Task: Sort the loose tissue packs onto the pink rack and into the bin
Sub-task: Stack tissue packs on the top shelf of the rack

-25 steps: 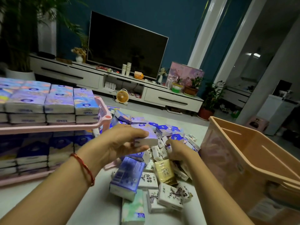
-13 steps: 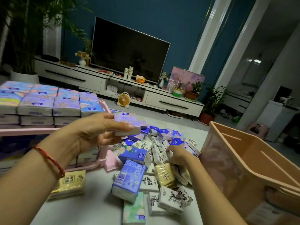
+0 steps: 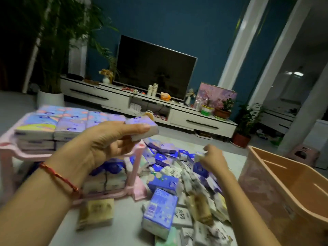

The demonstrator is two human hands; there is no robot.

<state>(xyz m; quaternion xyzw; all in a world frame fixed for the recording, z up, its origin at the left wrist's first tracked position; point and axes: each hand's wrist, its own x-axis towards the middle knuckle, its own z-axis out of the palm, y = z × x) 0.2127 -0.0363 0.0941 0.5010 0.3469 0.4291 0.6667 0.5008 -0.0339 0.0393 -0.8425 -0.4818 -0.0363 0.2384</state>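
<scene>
Fingers (image 3: 122, 148) of left hand (image 3: 104, 144) grasp a purple tissue pack (image 3: 144, 128) flat, level with the top row of the pink rack (image 3: 136, 167) (likely to slot in). Right hand (image 3: 213, 159) curls at the loose pile (image 3: 168, 181), grip blurred, cannot tell. Bin (image 3: 284, 176) sits near right.

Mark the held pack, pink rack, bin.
Held pack (image 3: 142, 121): head view, top face.
Pink rack (image 3: 136, 167): head view, front right post.
Bin (image 3: 259, 192): head view, near outer wall.
</scene>
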